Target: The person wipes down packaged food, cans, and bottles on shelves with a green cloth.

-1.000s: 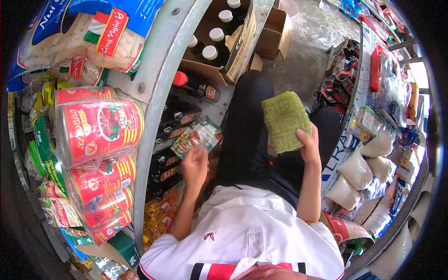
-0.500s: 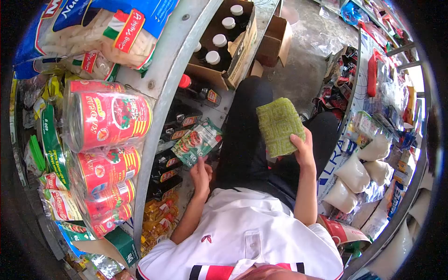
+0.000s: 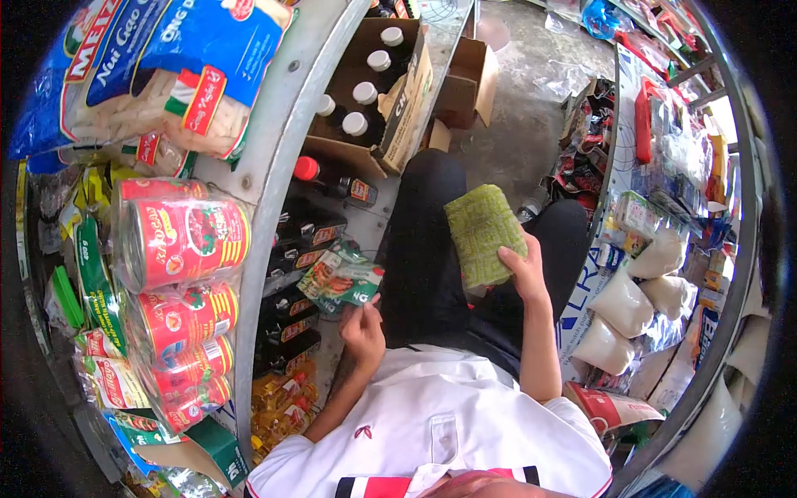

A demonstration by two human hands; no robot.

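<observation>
My left hand [image 3: 363,334] pinches the corner of a green seasoning packet [image 3: 342,278] with a food picture printed on it. The packet is held in front of dark sauce bottles [image 3: 290,307] lying on a low shelf. In my right hand [image 3: 523,270] is a folded, rough-textured green cloth [image 3: 486,236], gripped at its right edge with the thumb on top. It is above my lap, between my dark-trousered knees. Its underside and the fingers below it are hidden.
Left, a metal shelf edge [image 3: 290,108] bears wrapped red cans [image 3: 187,241] and a pasta bag [image 3: 191,75]. Ahead stand a carton of white-capped bottles [image 3: 390,149] and an open cardboard box [image 3: 465,87]. Filled white bags [image 3: 623,303] lie on the right-hand shelf.
The view has shifted a little. My left hand has turned with the packet, which now tilts differently. My right hand still holds the green cloth, a little lower and turned slightly.
</observation>
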